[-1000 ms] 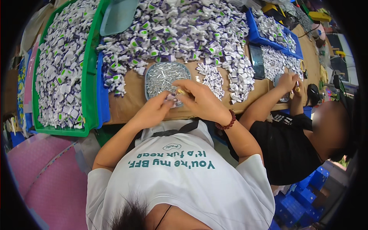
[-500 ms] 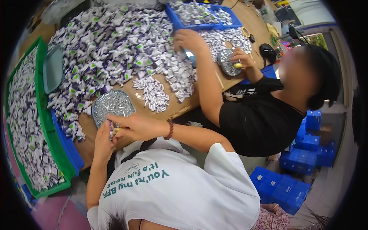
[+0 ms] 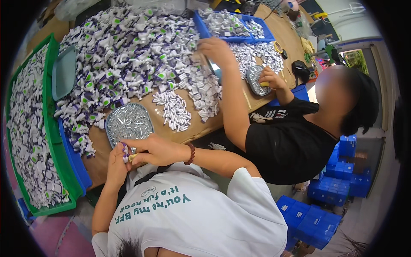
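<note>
My left hand (image 3: 114,166) is closed around a small white-and-purple plastic piece (image 3: 125,155) just in front of the table edge. My right hand (image 3: 154,150) meets it there, its fingers closed on a small pale-yellow object (image 3: 132,157), mostly hidden by the fingers, so its kind is unclear. Directly beyond both hands sits a grey-blue tray (image 3: 108,128) filled with small shiny metal pins (image 3: 132,122). To the right of this tray lies a small group of white tube-like pieces (image 3: 173,110).
A big heap of white-and-purple pieces (image 3: 128,55) covers the table (image 3: 160,136). At left stand a full green crate (image 3: 55,124) and a grey-blue tray (image 3: 64,75); a blue bin (image 3: 267,32) is at the back. A co-worker (image 3: 287,137) in black works on the right.
My hands stay together by the pin tray, with the white-and-purple piece slightly turned. The whole view has shifted a little. The co-worker's hands remain near the same places.
</note>
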`<state>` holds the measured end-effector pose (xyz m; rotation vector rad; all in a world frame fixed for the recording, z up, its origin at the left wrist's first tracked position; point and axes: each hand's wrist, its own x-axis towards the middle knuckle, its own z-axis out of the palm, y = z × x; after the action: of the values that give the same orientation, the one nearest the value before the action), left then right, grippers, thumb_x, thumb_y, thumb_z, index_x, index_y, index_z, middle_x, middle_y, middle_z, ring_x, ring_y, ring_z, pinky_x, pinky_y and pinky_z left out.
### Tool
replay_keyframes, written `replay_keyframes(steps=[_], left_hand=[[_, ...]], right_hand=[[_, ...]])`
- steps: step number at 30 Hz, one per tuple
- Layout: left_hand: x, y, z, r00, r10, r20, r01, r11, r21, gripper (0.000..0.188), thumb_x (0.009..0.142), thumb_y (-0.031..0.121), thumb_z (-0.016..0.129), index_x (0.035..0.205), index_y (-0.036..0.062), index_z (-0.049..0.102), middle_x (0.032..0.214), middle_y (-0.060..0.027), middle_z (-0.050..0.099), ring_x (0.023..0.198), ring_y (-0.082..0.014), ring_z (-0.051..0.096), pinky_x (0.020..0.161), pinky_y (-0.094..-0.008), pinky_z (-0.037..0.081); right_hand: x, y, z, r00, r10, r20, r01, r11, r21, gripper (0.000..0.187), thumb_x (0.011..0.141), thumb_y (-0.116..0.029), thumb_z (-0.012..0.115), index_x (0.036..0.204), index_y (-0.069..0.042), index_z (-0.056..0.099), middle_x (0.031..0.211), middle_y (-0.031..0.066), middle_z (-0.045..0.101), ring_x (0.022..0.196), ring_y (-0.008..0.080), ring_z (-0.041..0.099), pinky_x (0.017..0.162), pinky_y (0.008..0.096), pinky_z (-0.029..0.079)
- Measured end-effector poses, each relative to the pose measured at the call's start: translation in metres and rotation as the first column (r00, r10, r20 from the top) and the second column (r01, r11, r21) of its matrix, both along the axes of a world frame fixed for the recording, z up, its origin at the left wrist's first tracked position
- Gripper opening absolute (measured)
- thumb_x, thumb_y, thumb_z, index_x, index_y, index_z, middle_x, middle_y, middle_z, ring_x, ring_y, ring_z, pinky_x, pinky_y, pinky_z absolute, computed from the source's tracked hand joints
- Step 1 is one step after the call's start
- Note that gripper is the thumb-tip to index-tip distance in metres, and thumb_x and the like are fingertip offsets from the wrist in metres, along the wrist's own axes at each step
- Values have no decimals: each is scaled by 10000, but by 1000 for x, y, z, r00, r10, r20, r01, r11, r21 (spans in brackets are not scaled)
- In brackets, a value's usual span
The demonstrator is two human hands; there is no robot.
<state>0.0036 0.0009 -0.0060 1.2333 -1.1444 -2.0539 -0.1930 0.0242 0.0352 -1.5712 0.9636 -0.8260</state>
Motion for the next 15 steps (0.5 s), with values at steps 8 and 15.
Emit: replay_keyframes(steps=[8, 15], left_hand=[[5, 18, 1, 998, 0, 58, 6, 994, -107, 435, 1002, 377, 284, 949, 29, 539, 688, -3, 507, 526, -64, 427, 463, -224, 359], [11, 11, 9, 999, -4, 32, 5, 999, -33, 422, 998, 383, 313, 968, 32, 546, 709, -2, 517, 568, -60, 431, 502, -218, 384]], right_hand=[[12, -8, -7, 1000, -7, 1, 8, 998, -61, 438, 805, -119, 654, 1220, -24, 551, 797, 150, 674, 669, 194, 679, 628, 280, 518], [22, -21, -14, 984, 65, -166, -56, 997, 55, 421, 811, -179, 672, 1198, -44, 575, 843, 170, 667, 683, 161, 671, 620, 262, 501]])
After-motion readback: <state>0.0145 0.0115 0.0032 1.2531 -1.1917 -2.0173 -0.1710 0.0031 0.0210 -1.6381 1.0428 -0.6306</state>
